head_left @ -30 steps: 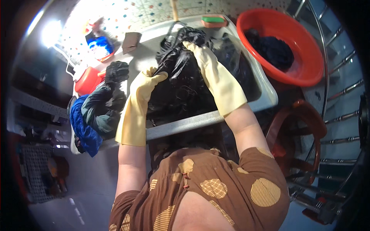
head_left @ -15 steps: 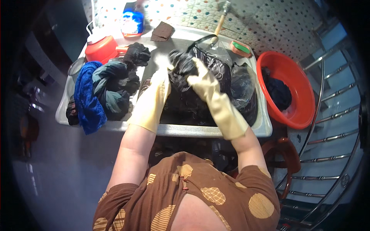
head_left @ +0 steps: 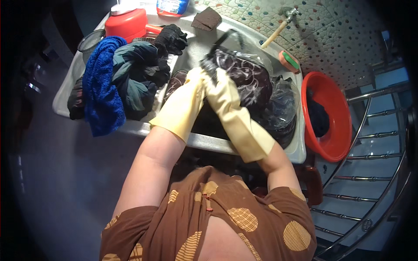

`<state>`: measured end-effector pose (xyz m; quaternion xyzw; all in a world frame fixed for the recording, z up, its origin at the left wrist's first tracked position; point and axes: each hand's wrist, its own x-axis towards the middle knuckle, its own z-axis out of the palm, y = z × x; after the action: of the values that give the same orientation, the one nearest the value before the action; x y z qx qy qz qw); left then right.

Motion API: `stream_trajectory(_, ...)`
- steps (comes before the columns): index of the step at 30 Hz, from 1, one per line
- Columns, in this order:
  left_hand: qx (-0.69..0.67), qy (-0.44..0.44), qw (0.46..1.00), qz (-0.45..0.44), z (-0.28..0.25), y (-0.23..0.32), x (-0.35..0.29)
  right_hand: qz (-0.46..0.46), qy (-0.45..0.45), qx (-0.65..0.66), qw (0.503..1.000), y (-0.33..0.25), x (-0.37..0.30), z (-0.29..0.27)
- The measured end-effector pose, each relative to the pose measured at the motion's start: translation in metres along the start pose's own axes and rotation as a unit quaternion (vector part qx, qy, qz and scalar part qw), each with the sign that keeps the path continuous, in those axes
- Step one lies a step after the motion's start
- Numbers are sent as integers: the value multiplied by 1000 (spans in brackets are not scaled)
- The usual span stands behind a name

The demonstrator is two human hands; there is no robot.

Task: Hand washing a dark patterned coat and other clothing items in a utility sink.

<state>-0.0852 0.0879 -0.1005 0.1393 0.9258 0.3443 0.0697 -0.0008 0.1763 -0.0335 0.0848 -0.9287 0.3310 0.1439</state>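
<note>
Both of my hands wear long cream rubber gloves and meet over the sink (head_left: 204, 142). My left hand (head_left: 194, 82) and my right hand (head_left: 222, 87) are closed side by side on a wet black cloth (head_left: 209, 66), most of which the gloves hide. Just beyond and to the right lies a dark patterned cloth (head_left: 244, 74) with pale swirls and streaks of suds. Clear, shiny plastic (head_left: 284, 106) spreads over dark fabric at the basin's right side.
Left of the basin sit a blue towel (head_left: 103, 82), twisted grey-green cloth (head_left: 135, 65) and a red jug (head_left: 127, 24). A brown pad (head_left: 206, 19), a tap (head_left: 289, 16) and a green-topped brush (head_left: 289, 61) line the back. A red tub (head_left: 339, 117) stands right, beside metal railings (head_left: 365, 178).
My hands have come together from either side of the bunched black cloth, and less of it shows between the gloves. The whole view has shifted, with the back-ledge things farther right.
</note>
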Motion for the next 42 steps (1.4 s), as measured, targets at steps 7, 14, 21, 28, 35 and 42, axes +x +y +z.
stream_trajectory(7,-287,-59,955,50,32,19,8,109,38,-25,993,105,61,-28)
stream_trajectory(14,-398,77,894,-191,-30,84,-27,-346,-11,-358,867,193,51,-111)
stream_trajectory(21,-298,1,952,-71,-28,82,-46,29,-77,-7,997,159,69,-108)
stream_trajectory(28,-496,16,864,-84,6,47,-2,290,-30,381,877,123,50,-109)
stream_trajectory(35,-434,20,896,-94,8,34,-15,-173,17,-56,983,-6,-7,-33)
stream_trajectory(42,-612,48,789,-11,13,52,-12,-11,-7,-267,964,102,86,-49)
